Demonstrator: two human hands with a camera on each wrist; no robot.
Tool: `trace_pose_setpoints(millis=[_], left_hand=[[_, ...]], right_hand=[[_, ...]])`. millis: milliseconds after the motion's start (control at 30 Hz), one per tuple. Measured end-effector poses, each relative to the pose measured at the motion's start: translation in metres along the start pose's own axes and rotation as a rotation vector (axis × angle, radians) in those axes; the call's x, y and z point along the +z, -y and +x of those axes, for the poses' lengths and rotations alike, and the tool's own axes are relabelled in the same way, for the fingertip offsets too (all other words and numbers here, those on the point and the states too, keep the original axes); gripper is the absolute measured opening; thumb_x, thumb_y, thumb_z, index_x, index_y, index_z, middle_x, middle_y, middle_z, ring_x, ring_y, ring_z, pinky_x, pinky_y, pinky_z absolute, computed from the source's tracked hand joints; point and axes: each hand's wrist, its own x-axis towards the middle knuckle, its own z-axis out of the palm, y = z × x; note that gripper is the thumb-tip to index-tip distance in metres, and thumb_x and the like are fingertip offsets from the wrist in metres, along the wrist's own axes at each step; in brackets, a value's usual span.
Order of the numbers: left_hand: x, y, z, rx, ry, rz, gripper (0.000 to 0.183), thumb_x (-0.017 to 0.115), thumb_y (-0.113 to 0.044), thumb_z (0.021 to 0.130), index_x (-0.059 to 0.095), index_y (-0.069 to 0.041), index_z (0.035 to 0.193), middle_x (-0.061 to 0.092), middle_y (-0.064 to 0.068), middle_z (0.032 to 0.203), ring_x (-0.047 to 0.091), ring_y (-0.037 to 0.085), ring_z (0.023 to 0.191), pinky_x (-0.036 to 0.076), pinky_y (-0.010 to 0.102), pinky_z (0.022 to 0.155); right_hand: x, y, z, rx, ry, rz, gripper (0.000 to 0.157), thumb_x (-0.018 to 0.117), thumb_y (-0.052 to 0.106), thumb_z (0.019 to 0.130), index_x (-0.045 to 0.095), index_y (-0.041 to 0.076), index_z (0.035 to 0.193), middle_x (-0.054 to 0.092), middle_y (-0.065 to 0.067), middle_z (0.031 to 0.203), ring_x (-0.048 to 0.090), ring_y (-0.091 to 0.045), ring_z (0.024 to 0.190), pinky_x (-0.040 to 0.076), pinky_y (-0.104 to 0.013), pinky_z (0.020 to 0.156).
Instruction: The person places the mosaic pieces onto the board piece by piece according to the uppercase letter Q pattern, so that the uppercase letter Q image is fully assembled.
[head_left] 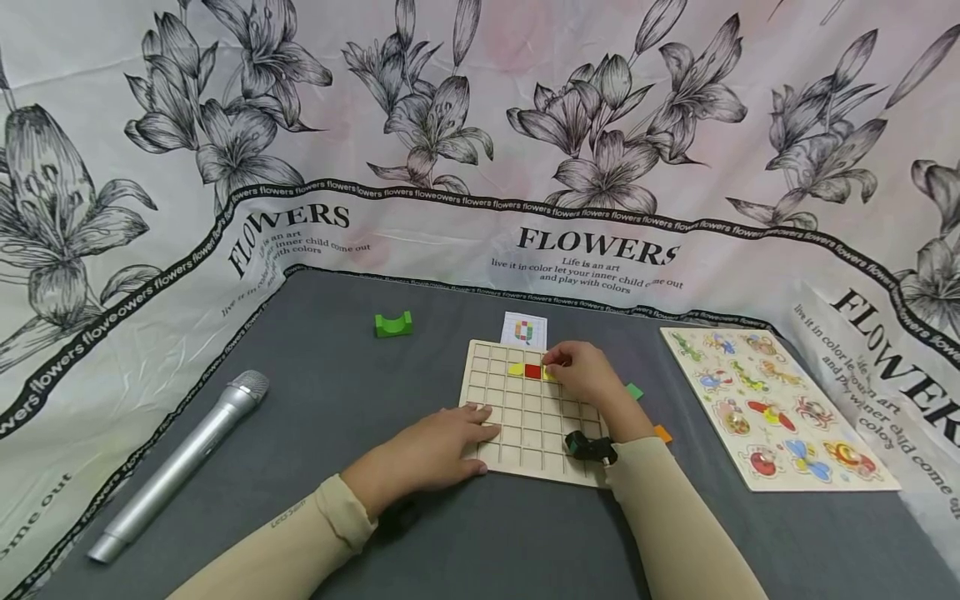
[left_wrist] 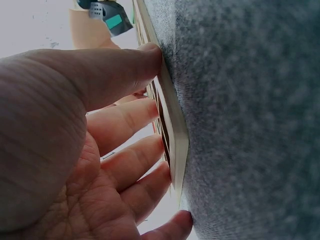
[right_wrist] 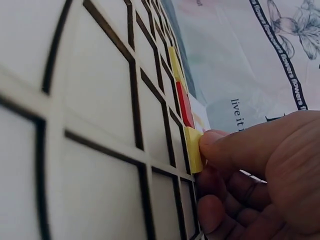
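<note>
A wooden grid board (head_left: 517, 454) with square cells lies flat on the table. Its upper part holds a yellow tile (head_left: 516, 369) beside a red tile (head_left: 532, 372). Just right of the red one, my right hand (head_left: 583, 375) pinches a second yellow tile (right_wrist: 194, 150) at its cell, thumb on its edge in the right wrist view. My left hand (head_left: 435, 446) rests on the board's left side with extended fingers; the left wrist view shows the thumb (left_wrist: 125, 72) against the board's edge. A pattern card (head_left: 524, 330) with a coloured ring design sits behind the board.
A green arched block (head_left: 393, 324) stands at the back left, and a silver microphone (head_left: 180, 467) lies on the left. Green (head_left: 634, 391) and orange (head_left: 663, 433) pieces lie beyond my right forearm. An insect puzzle board (head_left: 776, 408) occupies the right side.
</note>
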Motion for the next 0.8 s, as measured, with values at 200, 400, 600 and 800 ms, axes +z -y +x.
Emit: trace_pose_setpoints(millis=[200, 400, 600, 800], left_hand=[[0.001, -0.004, 0.001, 0.011, 0.0, -0.005, 0.058, 0.077, -0.029, 0.103, 0.06, -0.019, 0.158, 0.044, 0.006, 0.174, 0.036, 0.025, 0.165, 0.034, 0.057, 0.132], [0.002, -0.005, 0.002, 0.016, -0.011, -0.008, 0.058, 0.078, -0.027, 0.102, 0.062, -0.018, 0.157, 0.046, 0.008, 0.173, 0.037, 0.027, 0.164, 0.035, 0.059, 0.131], [0.003, -0.002, 0.001, 0.006, -0.011, -0.015, 0.058, 0.078, -0.028, 0.103, 0.062, -0.018, 0.157, 0.046, 0.007, 0.173, 0.037, 0.027, 0.165, 0.034, 0.059, 0.132], [0.004, 0.0, 0.0, 0.012, -0.016, -0.016, 0.057, 0.078, -0.027, 0.103, 0.062, -0.017, 0.157, 0.046, 0.008, 0.173, 0.037, 0.029, 0.164, 0.033, 0.06, 0.132]], right_hand=[[-0.003, -0.001, -0.005, 0.001, -0.003, -0.015, 0.014, 0.066, 0.012, 0.108, 0.077, 0.008, 0.114, 0.075, -0.014, 0.118, 0.067, -0.03, 0.109, 0.056, -0.047, 0.094], [-0.028, -0.008, -0.015, -0.022, -0.062, 0.049, 0.021, 0.064, 0.015, 0.11, 0.075, 0.004, 0.125, 0.074, -0.017, 0.123, 0.068, -0.032, 0.11, 0.057, -0.044, 0.089], [-0.072, -0.026, -0.039, -0.012, -0.155, 0.034, 0.03, 0.063, 0.02, 0.112, 0.072, 0.002, 0.133, 0.071, -0.022, 0.134, 0.067, -0.038, 0.12, 0.057, -0.051, 0.097], [-0.088, -0.051, -0.064, 0.028, -0.125, -0.056, 0.03, 0.065, 0.021, 0.111, 0.072, -0.001, 0.13, 0.073, -0.024, 0.125, 0.069, -0.037, 0.109, 0.06, -0.051, 0.088]])
